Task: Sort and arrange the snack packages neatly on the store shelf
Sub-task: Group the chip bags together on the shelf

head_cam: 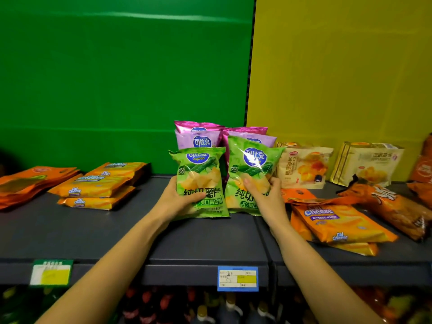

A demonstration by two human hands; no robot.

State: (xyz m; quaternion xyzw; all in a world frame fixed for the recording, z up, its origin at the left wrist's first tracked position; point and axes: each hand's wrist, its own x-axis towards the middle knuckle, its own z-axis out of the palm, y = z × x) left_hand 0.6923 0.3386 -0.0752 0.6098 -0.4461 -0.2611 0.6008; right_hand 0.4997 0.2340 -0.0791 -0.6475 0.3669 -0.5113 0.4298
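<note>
Two green chip bags stand upright side by side at the middle of the dark shelf (117, 230). My left hand (174, 199) grips the left green bag (201, 174) at its lower left, thumb across the front. My right hand (264, 195) grips the right green bag (251, 164) at its lower right, thumb on the front. Behind them stand two rows of purple and pink chip bags (198, 136), partly hidden by the green ones.
Yellow cheese wafer packs (98, 185) and flat orange packs (30, 181) lie at the left. At the right are croissant bags (304, 167), a pale bread bag (367, 162), cheese wafer packs (341, 223) and orange snack bags (392, 204). Price tags (238, 278) hang on the shelf edge; bottles stand below.
</note>
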